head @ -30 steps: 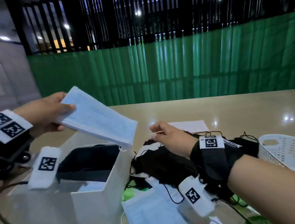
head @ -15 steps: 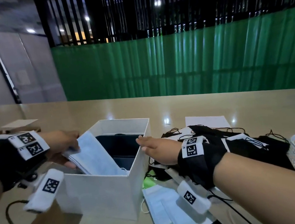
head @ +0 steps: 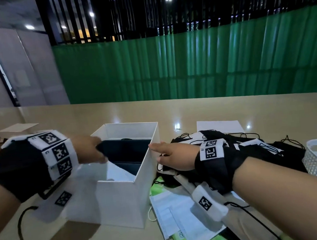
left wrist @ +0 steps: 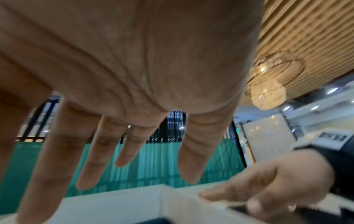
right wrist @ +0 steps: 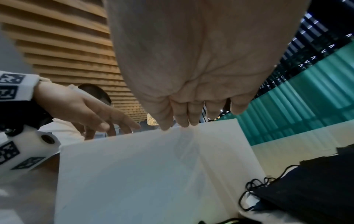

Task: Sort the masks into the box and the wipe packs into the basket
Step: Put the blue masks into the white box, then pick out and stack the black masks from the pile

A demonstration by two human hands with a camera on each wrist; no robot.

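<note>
right hand on box, tan table

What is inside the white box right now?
Inside the white box lie a dark mask and, at the near corner, a light blue mask. The box walls and the left hand hide anything deeper.

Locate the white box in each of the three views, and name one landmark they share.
Head: white box centre-left on the table, open top.
Left wrist: only its rim along the bottom edge.
Right wrist: its outer wall fills the lower centre.
Shared landmark: the right hand touching the box's rim.
</note>
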